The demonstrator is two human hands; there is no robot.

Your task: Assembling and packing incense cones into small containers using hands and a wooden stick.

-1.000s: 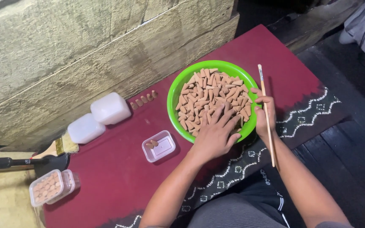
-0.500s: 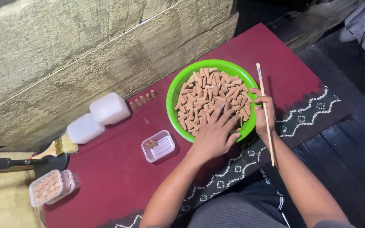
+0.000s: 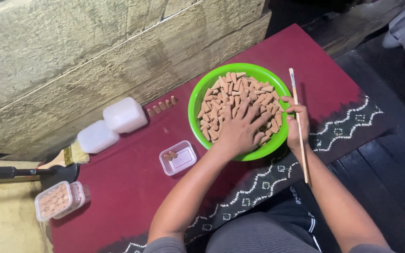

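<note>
Little has moved since the earlier frames: the left hand stays spread in the bowl, fingers shifting only slightly.

At the far left a filled clear box of cones sits by a brush. Next come two white lidded tubs, then a small open box with two cones in it, and a short row of loose cones near the wall, all on the red cloth over the desk.

The green bowl holds a heap of tan cones. The left hand lies flat on them, fingers loose, grasping nothing that shows. The right hand pinches a thin stick at the bowl's right rim.

The cones look light, dry and brittle; I would pinch one gently at its thick base.
</note>
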